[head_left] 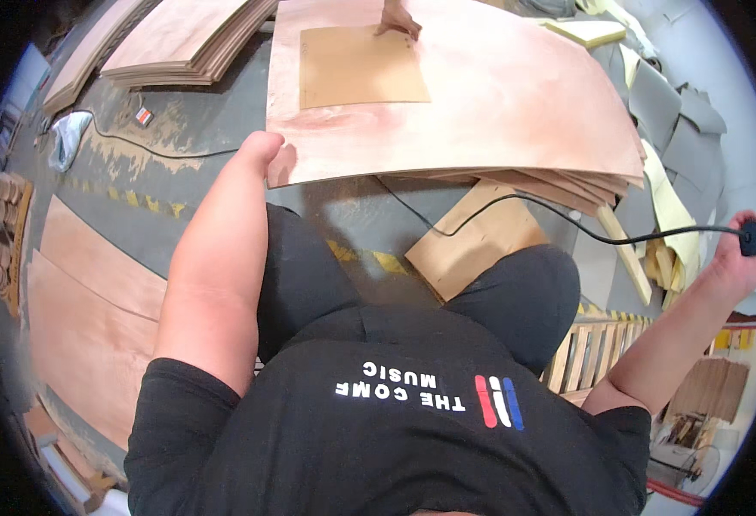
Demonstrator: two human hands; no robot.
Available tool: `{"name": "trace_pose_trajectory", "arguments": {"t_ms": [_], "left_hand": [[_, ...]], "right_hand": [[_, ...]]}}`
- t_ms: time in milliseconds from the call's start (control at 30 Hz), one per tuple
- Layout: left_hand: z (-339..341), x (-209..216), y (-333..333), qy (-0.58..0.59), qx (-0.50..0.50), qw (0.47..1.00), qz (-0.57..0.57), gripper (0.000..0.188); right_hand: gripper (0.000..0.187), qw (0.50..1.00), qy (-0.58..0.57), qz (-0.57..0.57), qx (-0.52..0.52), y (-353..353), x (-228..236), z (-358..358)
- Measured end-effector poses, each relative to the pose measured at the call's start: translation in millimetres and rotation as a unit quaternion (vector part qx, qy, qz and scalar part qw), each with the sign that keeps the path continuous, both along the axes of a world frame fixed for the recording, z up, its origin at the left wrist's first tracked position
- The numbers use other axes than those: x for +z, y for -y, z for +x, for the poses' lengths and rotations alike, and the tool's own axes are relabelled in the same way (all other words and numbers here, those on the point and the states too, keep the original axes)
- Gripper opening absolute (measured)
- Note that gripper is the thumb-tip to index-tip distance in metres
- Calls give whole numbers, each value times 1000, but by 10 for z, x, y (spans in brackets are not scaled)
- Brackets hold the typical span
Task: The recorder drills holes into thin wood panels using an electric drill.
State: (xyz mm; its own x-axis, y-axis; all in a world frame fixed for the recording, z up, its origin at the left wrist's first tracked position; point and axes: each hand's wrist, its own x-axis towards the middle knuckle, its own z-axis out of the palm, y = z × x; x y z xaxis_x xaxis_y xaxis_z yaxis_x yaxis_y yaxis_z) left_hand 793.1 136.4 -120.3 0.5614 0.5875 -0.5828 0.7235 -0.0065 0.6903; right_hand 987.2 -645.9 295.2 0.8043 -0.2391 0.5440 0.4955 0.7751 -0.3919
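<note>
A large, pale pinkish plywood sheet [481,112] lies in front of me on a stack of similar sheets. My left hand [264,150] is closed at its near left corner, the fingers mostly hidden by the edge. Far out to the right, my right hand [737,258] grips a black corded tool [750,238]; only its rounded end shows, so its kind is unclear. Its black cable [567,217] runs left from it, across and beneath the sheet. On the sheet rests a tan rectangular panel [361,73], touched at its far right corner by another person's hand [398,21].
Stacked plywood [180,43] stands at the far left, with more sheets [94,292] lying at my left. A smaller wooden board [472,241] is by my knees. Foam offcuts and grey sheets [696,146] pile up at right. A slatted pallet [593,353] sits near my right side.
</note>
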Motion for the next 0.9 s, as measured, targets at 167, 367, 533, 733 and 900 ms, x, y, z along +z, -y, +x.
{"name": "trace_pose_trajectory", "arguments": {"t_ms": [167,367,533,733,900], "left_hand": [[216,-240,57,11,22,997,71,43],[120,-420,-60,75,100,987,-101,41],[140,301,331,66,142,975,-157,42],[167,-111,155,-60,145,987,28,36],[-154,-230,110,-85,1,996,-6,28]], "right_hand": [[32,999,-44,-17,17,-1610,-703,-1060],[66,926,-146,2,349,-2437,-1850,-965],[56,896,-231,-165,341,-2932,-2307,-589],[42,788,-337,-463,226,-3147,-2681,-158],[36,718,-363,-537,254,-3129,-2824,294]]}}
